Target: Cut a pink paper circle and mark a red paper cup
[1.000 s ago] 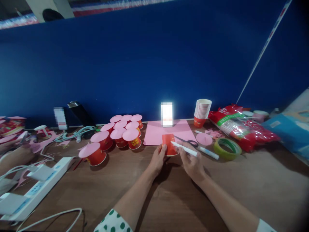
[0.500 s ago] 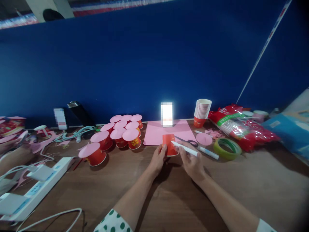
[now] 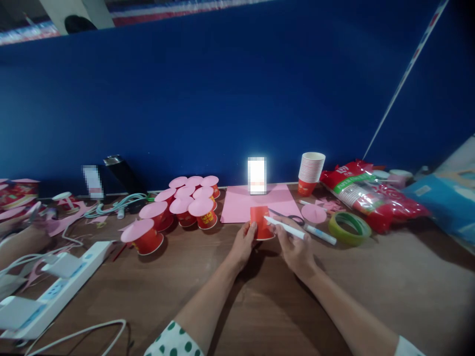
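A red paper cup (image 3: 261,225) stands upside down on the table, its rim downward. My left hand (image 3: 242,245) is closed around the cup's left side. In my right hand (image 3: 298,253) is a white marker pen (image 3: 287,228), its tip touching or very close to the cup's side. Behind the cup lies a sheet of pink paper (image 3: 237,202). Scissors (image 3: 296,219) and another marker (image 3: 319,234) lie just right of it, near a pink paper cone (image 3: 313,213). To the left stand several red cups with pink cone tops (image 3: 202,215).
A lit phone (image 3: 257,176) stands at the back. On the right are stacked cups (image 3: 310,173), a roll of green tape (image 3: 349,228) and a red cup bag (image 3: 371,198). A power strip (image 3: 59,291) lies left, near another person's hand (image 3: 25,240).
My hands, the cup and the marker stay almost in place, with only a tiny shift of the pen. At the far left the other person's hand has moved slightly.
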Tool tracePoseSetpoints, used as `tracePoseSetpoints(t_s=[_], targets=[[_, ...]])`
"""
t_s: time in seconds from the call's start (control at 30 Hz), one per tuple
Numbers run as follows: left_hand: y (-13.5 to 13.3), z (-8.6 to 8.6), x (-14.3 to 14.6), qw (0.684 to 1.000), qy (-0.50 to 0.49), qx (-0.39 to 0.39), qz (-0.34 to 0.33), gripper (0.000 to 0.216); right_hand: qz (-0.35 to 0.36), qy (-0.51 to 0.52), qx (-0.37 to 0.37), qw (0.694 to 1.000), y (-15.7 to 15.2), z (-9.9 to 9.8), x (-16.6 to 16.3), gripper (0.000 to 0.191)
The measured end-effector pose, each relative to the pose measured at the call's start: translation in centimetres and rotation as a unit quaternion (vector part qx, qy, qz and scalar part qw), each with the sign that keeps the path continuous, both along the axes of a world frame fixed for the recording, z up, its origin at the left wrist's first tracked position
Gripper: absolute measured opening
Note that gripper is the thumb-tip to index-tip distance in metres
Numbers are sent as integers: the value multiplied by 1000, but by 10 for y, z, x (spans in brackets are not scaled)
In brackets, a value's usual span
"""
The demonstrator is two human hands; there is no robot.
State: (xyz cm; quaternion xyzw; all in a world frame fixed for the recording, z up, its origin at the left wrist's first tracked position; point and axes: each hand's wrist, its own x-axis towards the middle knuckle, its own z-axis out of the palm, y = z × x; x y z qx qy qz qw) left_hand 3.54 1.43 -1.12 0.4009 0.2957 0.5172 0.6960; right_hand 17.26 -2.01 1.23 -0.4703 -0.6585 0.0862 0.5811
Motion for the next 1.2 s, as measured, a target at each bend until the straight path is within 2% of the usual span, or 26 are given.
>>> tracePoseSetpoints(t_s=[0.3,0.7,1.2], targets=[[0,-1,1,1000,1,0,6,40,-2,-15,0,1000,-2,1,0,20],[0,-2,-1,1000,6,6,3,39,8,47,-22,999,-2,2,-2,21],[0,-2,0,1000,2,4,2,40,2,16,-15,1000,0,-2,0,21]])
